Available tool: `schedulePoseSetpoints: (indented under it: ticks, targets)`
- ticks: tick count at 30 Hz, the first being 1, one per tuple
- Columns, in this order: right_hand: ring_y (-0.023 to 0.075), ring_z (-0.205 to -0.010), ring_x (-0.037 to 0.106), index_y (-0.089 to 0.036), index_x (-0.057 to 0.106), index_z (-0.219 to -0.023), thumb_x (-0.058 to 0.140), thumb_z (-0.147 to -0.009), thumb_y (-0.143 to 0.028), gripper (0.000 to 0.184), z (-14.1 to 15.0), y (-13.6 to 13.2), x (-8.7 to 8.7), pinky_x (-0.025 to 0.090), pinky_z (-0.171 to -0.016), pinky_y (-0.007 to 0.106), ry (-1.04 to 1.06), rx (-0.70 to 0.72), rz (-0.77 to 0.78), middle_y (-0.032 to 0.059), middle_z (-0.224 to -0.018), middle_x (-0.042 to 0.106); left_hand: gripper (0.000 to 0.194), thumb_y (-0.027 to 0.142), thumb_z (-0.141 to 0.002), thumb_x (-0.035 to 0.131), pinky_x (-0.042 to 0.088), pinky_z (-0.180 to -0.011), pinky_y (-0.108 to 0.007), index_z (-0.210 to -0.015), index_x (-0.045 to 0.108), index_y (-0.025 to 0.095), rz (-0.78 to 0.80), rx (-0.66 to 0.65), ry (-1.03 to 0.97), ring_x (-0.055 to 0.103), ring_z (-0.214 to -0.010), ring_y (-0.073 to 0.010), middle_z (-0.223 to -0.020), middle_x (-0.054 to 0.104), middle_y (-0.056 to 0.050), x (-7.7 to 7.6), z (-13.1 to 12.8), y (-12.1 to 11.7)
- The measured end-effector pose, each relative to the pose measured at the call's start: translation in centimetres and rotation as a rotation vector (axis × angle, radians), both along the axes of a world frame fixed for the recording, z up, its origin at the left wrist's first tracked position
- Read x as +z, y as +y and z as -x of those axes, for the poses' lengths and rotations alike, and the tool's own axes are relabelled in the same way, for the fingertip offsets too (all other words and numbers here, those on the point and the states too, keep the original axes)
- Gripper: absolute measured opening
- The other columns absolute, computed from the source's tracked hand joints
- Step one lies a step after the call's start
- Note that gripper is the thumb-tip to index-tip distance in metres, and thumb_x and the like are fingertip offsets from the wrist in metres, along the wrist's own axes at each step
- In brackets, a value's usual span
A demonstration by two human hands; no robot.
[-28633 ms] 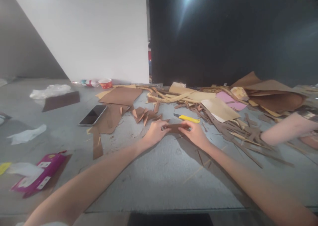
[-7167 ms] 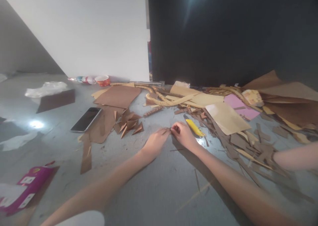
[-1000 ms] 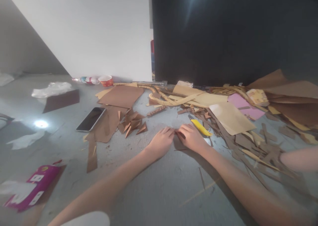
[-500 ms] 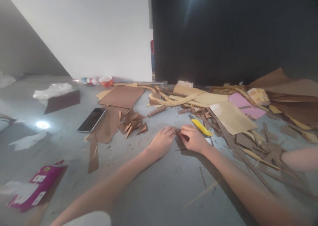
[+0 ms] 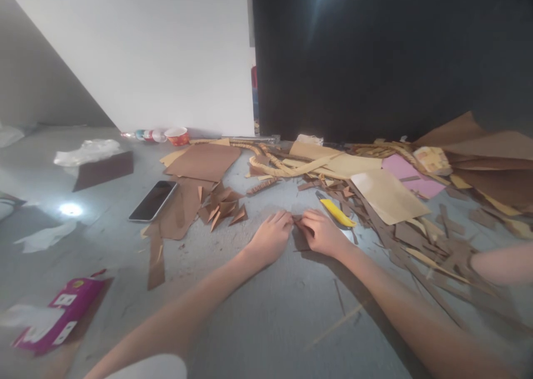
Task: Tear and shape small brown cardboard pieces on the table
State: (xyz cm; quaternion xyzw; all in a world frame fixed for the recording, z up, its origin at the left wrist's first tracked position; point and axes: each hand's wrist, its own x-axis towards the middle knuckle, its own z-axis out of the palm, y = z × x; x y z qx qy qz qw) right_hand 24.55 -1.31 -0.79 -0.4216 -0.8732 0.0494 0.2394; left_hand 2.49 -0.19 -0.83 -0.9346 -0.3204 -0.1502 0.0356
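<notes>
At the middle of the table, my left hand (image 5: 272,238) and my right hand (image 5: 323,233) meet over a small piece of brown paper (image 5: 298,222). Both hands are closed on it with bent fingers, and most of the piece is hidden behind them. A yellow utility knife (image 5: 338,213) lies just beyond my right hand, its dark tip pointing away to the left. Left of my left hand is a heap of folded brown paper points (image 5: 222,204). Behind that heap lies a ridged brown strip (image 5: 262,186).
A phone (image 5: 153,200) rests partly on brown paper sheets (image 5: 204,162) at left. Nearer is a purple tissue pack (image 5: 62,312). Brown offcuts (image 5: 416,251) spread on the right, where another person's arm (image 5: 503,265) reaches in. A paper cup (image 5: 177,136) stands at the back.
Since the oldest frame, the paper between my hands shows less, the folded points have gathered into a heap, and a ridged strip has appeared behind them. Over the last second, only my right fingers shift slightly.
</notes>
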Motion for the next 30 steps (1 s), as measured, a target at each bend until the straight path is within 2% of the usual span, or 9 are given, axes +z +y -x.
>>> schedulePoseSetpoints:
  ticks: [11, 18, 22, 30]
  targets:
    - [0.0234, -0.085, 0.055, -0.022, 0.061, -0.079, 0.052, -0.099, -0.008, 0.026, -0.13, 0.13, 0.02, 0.046, -0.082, 0.037, 0.03, 0.016, -0.001, 0.0054, -0.083, 0.06, 0.026, 0.013, -0.106, 0.045, 0.055, -0.094, -0.045, -0.123, 0.064, 0.014, 0.049, 0.037, -0.068, 0.062, -0.114, -0.0292, -0.12, 0.066, -0.015, 0.19, -0.05, -0.3]
    - [0.0238, -0.086, 0.056, -0.022, 0.059, -0.079, 0.048, -0.102, -0.011, 0.028, -0.14, 0.14, -0.09, 0.048, -0.084, 0.039, 0.046, 0.018, 0.019, 0.0063, -0.084, 0.059, 0.034, 0.008, -0.103, 0.045, 0.051, -0.106, -0.044, -0.131, 0.063, 0.009, 0.008, -0.043, 0.005, 0.057, -0.132, -0.0299, -0.14, 0.063, -0.018, 0.2, 0.08, -0.17]
    - [0.0243, -0.089, 0.057, -0.022, 0.061, -0.081, 0.049, -0.1, -0.009, 0.026, -0.16, 0.15, -0.19, 0.049, -0.085, 0.039, 0.065, 0.024, 0.026, 0.0069, -0.086, 0.061, 0.039, 0.008, -0.101, 0.046, 0.051, -0.106, -0.045, -0.137, 0.061, 0.01, 0.01, -0.058, 0.007, 0.056, -0.137, -0.0299, -0.149, 0.06, -0.018, 0.3, 0.09, -0.2]
    - [0.0239, -0.088, 0.056, -0.021, 0.063, -0.082, 0.051, -0.098, -0.007, 0.025, -0.2, 0.14, -0.11, 0.048, -0.084, 0.038, 0.061, 0.034, 0.03, 0.0067, -0.086, 0.061, 0.041, 0.004, -0.097, 0.048, 0.05, -0.107, -0.044, -0.135, 0.063, 0.009, 0.036, -0.087, -0.003, 0.057, -0.134, -0.0296, -0.144, 0.064, -0.017, 0.57, 0.03, -0.13]
